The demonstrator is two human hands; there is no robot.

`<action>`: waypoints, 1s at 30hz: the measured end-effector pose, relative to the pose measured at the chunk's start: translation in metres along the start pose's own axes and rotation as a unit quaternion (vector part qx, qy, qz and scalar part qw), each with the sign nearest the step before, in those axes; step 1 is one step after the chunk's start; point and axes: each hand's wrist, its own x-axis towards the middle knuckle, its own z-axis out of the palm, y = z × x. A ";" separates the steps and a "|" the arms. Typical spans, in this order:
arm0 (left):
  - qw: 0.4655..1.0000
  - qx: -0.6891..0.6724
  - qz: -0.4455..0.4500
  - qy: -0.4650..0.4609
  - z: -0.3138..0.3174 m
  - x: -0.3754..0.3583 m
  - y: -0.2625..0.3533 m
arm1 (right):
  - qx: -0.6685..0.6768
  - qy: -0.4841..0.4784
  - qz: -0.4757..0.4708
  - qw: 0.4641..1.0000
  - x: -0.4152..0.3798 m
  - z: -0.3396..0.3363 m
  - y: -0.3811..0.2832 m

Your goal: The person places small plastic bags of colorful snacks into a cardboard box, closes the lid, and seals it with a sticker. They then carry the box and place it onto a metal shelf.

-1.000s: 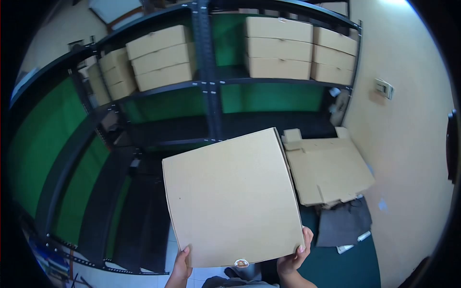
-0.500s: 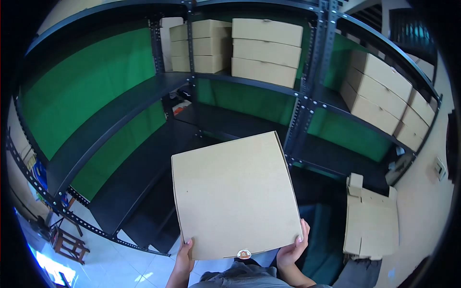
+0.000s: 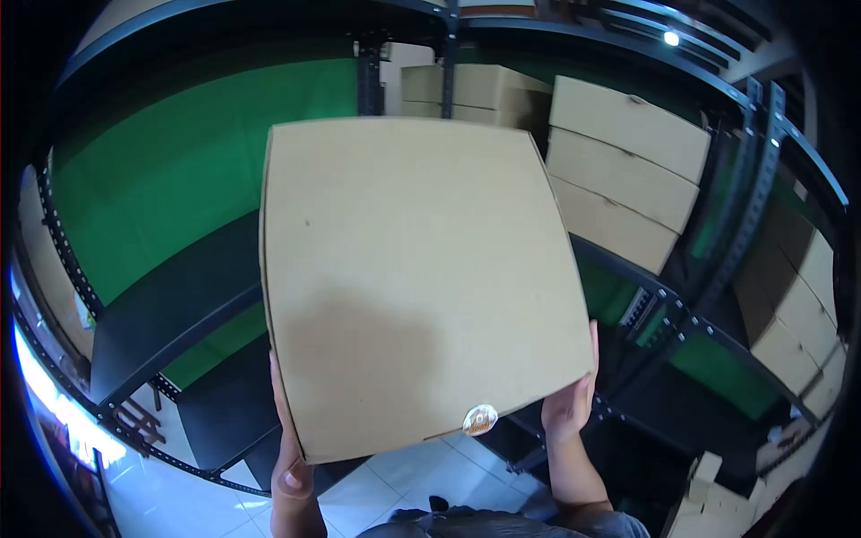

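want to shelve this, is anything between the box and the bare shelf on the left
Nothing visible. The box, held by left hand and right hand, hides part of the shelf; the part in view is bare.

A flat cardboard box [image 3: 413, 278] is held by both hands [image 3: 569, 403] before stacked boxes [image 3: 619, 179] on black shelving [image 3: 170, 305].
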 end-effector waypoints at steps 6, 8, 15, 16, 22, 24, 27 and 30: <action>0.981 0.156 -0.036 0.107 0.007 0.051 0.017 | 0.026 -0.059 -0.029 0.997 0.100 0.048 0.076; 0.971 0.181 -0.016 0.154 -0.007 0.060 0.012 | 0.041 -0.075 -0.041 0.996 0.119 0.066 0.095; 0.926 0.372 0.012 0.065 -0.031 0.136 0.006 | 0.051 -0.062 -0.057 0.995 0.160 0.102 0.160; 0.922 0.377 0.022 0.080 -0.017 0.150 0.010 | 0.033 -0.053 -0.057 0.996 0.165 0.103 0.169; 0.794 0.605 0.020 0.045 -0.023 0.189 0.005 | -0.043 -0.019 -0.093 0.995 0.198 0.112 0.197; 0.760 0.649 0.014 0.034 -0.023 0.199 0.001 | -0.039 -0.014 -0.084 0.996 0.206 0.117 0.204; 0.711 0.699 0.068 0.040 -0.023 0.217 -0.009 | -0.047 -0.015 -0.085 0.995 0.217 0.127 0.222; 0.700 0.707 0.067 0.071 -0.013 0.231 -0.019 | -0.215 -0.008 -0.143 0.966 0.230 0.129 0.245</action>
